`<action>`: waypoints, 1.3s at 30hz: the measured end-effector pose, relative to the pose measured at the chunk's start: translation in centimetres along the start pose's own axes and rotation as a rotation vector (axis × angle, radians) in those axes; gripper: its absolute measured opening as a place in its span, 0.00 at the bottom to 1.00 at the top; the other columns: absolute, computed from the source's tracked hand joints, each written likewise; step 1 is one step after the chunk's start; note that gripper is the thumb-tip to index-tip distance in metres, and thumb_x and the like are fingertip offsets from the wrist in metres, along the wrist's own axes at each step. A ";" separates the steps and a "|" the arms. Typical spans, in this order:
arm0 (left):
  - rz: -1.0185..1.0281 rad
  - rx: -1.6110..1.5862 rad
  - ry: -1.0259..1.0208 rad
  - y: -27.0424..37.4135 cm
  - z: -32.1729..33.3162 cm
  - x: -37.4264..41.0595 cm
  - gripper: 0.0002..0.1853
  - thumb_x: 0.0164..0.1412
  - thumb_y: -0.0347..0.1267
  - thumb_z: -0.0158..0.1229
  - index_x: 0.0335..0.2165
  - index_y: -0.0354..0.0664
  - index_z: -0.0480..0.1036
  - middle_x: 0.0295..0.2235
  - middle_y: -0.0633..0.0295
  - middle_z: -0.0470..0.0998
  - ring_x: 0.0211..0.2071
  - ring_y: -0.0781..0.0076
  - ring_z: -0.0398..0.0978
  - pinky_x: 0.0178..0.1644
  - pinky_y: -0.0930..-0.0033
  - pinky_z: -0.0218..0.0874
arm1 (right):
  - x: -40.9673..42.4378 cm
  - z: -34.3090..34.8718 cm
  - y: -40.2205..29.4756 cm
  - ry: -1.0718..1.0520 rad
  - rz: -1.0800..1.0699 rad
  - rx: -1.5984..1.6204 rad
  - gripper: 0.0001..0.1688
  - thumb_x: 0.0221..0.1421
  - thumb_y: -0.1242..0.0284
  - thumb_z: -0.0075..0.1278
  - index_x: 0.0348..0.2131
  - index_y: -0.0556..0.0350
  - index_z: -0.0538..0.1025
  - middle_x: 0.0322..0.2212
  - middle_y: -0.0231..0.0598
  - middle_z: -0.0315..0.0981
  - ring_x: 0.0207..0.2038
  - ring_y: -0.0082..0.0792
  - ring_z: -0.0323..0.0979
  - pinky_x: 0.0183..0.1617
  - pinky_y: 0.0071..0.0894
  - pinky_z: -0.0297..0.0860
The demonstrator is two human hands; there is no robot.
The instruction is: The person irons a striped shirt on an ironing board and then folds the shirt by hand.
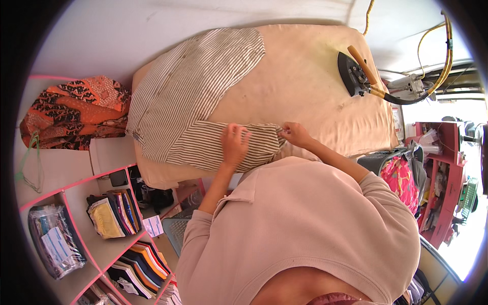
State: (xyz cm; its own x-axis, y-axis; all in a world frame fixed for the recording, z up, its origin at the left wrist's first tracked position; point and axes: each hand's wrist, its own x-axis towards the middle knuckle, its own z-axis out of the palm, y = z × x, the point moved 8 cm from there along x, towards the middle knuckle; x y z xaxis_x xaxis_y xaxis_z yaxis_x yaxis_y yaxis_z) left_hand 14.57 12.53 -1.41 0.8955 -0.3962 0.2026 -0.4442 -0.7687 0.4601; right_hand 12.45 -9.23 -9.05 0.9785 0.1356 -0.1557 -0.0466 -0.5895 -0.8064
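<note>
A striped shirt (pixel 183 80) in dark and white lies spread over the left part of a padded ironing table (pixel 289 76) covered in beige cloth. One sleeve (pixel 202 146) stretches towards me along the near edge. At the sleeve's right end, my right hand (pixel 299 134) pinches the cloth between thumb and fingers. My left hand (pixel 234 146) is over the middle of this sleeve, slightly blurred, its fingers bent and apart with nothing in them. Whether it touches the cloth is unclear. A steam iron (pixel 352 74) with a wooden handle stands at the table's far right.
A yellow-wrapped hose (pixel 444 82) runs from the iron past a metal cylinder (pixel 410 87). Orange-and-black patterned cloth (pixel 76 114) lies left of the table. Pink-edged shelves (pixel 82 225) with folded clothes (pixel 114 213) stand at lower left. Baskets flank me, the right one (pixel 375 162) holding clothes.
</note>
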 end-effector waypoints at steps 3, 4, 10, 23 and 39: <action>-0.196 -0.186 -0.248 4.9 4.1 1.6 0.15 0.53 0.40 0.59 0.31 0.40 0.68 0.28 0.59 0.72 0.32 0.61 0.72 0.34 0.63 0.63 | 2.1 -0.8 1.9 -0.001 0.035 0.155 0.14 0.51 0.66 0.55 0.29 0.61 0.72 0.22 0.40 0.73 0.19 0.28 0.69 0.24 0.28 0.67; -0.272 -0.206 -0.321 5.3 5.5 2.0 0.14 0.53 0.38 0.60 0.29 0.39 0.68 0.25 0.60 0.72 0.29 0.64 0.72 0.32 0.66 0.63 | 2.6 -2.4 1.1 -0.061 0.103 0.268 0.12 0.52 0.69 0.54 0.29 0.61 0.72 0.22 0.39 0.74 0.20 0.26 0.69 0.23 0.25 0.67; -0.455 -1.110 -0.322 5.7 11.2 4.2 0.09 0.57 0.32 0.57 0.30 0.38 0.66 0.27 0.65 0.73 0.25 0.80 0.69 0.30 0.76 0.61 | 3.7 -11.8 2.3 0.117 0.153 0.466 0.08 0.50 0.76 0.54 0.30 0.64 0.72 0.22 0.39 0.74 0.22 0.23 0.71 0.20 0.21 0.68; -0.484 -1.013 -0.234 8.7 13.9 8.3 0.09 0.59 0.24 0.50 0.38 0.30 0.69 0.31 0.61 0.74 0.31 0.80 0.72 0.34 0.78 0.65 | 1.6 -15.4 2.8 0.191 0.121 0.117 0.17 0.52 0.63 0.54 0.24 0.61 0.74 0.19 0.49 0.72 0.21 0.36 0.71 0.25 0.34 0.64; -0.475 0.375 -0.030 0.1 6.2 1.2 0.26 0.63 0.40 0.39 0.59 0.51 0.52 0.62 0.58 0.44 0.62 0.49 0.40 0.57 0.28 0.32 | 2.4 -18.5 4.5 0.287 0.149 0.198 0.27 0.49 0.61 0.55 0.38 0.68 0.67 0.34 0.46 0.72 0.37 0.39 0.69 0.43 0.37 0.65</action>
State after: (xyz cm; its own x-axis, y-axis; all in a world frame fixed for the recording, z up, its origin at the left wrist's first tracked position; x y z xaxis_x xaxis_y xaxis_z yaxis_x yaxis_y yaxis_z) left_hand 15.45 8.81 -6.47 0.9995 0.0239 0.0226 0.0200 -0.9873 0.1574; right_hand 18.31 -26.29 -2.52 0.9732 -0.1852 -0.1366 -0.2036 -0.4164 -0.8861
